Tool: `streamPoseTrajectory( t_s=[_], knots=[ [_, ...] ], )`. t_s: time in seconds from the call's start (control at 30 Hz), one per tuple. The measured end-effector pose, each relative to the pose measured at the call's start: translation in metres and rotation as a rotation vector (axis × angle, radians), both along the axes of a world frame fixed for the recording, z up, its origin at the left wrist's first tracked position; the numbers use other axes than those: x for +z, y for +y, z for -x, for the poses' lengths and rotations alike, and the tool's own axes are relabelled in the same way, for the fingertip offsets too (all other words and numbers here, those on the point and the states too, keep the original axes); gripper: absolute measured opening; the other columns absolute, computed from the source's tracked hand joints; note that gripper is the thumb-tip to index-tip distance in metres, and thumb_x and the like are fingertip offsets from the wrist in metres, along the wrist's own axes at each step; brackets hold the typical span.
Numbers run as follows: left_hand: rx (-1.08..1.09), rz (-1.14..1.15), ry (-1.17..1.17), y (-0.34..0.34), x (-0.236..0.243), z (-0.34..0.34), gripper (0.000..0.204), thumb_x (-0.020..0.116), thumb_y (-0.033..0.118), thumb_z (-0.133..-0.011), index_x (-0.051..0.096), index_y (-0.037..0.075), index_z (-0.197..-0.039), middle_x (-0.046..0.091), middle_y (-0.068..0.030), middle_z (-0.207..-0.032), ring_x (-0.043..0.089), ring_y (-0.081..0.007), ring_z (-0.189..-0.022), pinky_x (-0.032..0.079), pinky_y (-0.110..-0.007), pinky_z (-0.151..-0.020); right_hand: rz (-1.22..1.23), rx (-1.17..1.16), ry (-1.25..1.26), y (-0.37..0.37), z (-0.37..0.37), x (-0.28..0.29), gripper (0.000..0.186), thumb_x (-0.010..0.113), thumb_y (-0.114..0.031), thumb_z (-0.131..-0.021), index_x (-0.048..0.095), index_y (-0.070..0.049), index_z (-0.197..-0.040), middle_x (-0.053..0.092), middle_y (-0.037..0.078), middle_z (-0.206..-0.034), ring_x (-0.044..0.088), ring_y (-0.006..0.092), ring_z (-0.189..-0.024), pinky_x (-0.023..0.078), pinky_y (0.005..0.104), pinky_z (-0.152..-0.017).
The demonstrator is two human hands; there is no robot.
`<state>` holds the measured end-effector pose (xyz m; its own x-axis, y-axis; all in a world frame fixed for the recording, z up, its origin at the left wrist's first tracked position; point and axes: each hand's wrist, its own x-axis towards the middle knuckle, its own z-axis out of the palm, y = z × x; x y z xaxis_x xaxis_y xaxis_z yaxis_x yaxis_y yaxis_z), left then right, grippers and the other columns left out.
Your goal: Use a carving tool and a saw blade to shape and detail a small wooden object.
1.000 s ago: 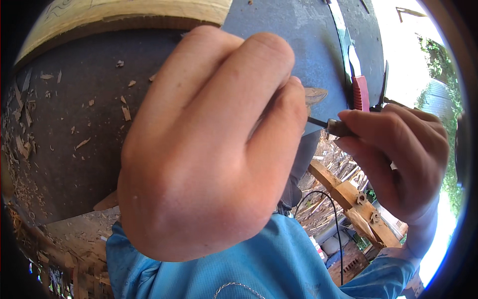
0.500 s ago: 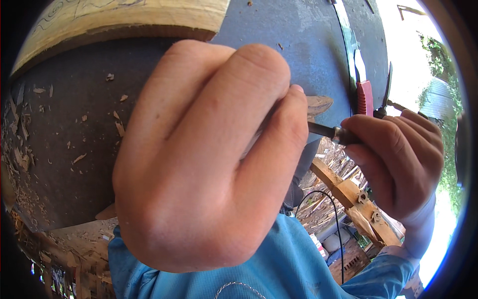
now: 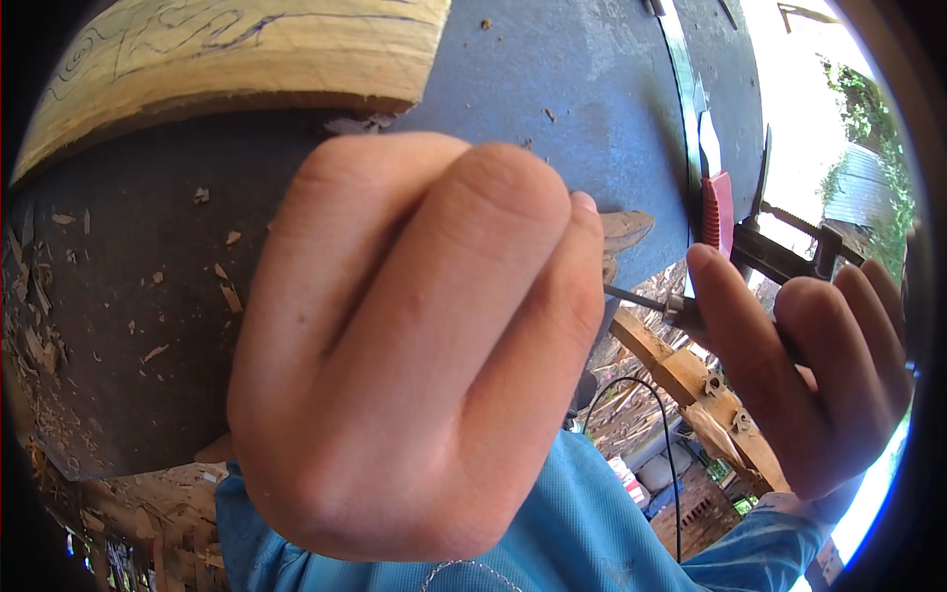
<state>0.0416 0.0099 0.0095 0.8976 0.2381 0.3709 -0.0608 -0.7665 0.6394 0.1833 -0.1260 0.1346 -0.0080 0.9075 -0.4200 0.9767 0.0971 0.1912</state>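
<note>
i'm holding the carving [image 3: 628, 231] in my left hand [image 3: 404, 365], that grip closing over it with the fingers curling and the thumb lying alongside. only its tip is showing, sticking out past the thumb near the edge of the counter [image 3: 612, 99]; the rest is hiding behind the hand. my right hand [image 3: 804, 395] is gripping the tool [image 3: 683, 313] by its dark handle, the index finger lying across it. its thin shank is running behind the left thumb, so i cannot tell whether it is touching the carving. a board [image 3: 276, 49] with dark curving lines is lying at upper left, and shavings [image 3: 232, 298] are lying below it. rightward, a red handle [image 3: 719, 207] is lying beside a metal strip [image 3: 681, 69], with a clamp [image 3: 784, 247] sitting near the right hand. lower down, a beam [image 3: 681, 375] is slanting beside a hanging cable [image 3: 677, 493]
</note>
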Motion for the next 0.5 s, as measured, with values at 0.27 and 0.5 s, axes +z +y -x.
streamPoseTrajectory(
  t_s=[0.27, 0.5],
  knots=[
    [0.025, -0.009, -0.064, -0.006, -0.012, -0.003, 0.054, 0.085, 0.013, -0.048, 0.081, 0.0, -0.101, 0.062, -0.0058, -0.087, 0.057, -0.0221, -0.081, 0.048, -0.034, -0.067, 0.116, 0.126, -0.137, 0.012, 0.004, 0.004, 0.044, 0.084, -0.013, -0.075, 0.078, -0.01, -0.118, 0.047, 0.002, -0.073, 0.045, 0.0115, -0.057, 0.035, 0.0303, -0.052],
    [0.039, 0.011, -0.194, -0.016, -0.022, -0.008, 0.051, 0.083, 0.012, -0.049, 0.081, 0.0, -0.098, 0.063, -0.0053, -0.09, 0.057, -0.0214, -0.082, 0.048, -0.031, -0.065, 0.169, 0.035, 0.001, 0.008, -0.001, 0.006, 0.041, 0.085, -0.023, -0.078, 0.077, -0.008, -0.116, 0.05, 0.0, -0.067, 0.047, 0.0099, -0.053, 0.035, 0.0308, -0.052]
  ],
)
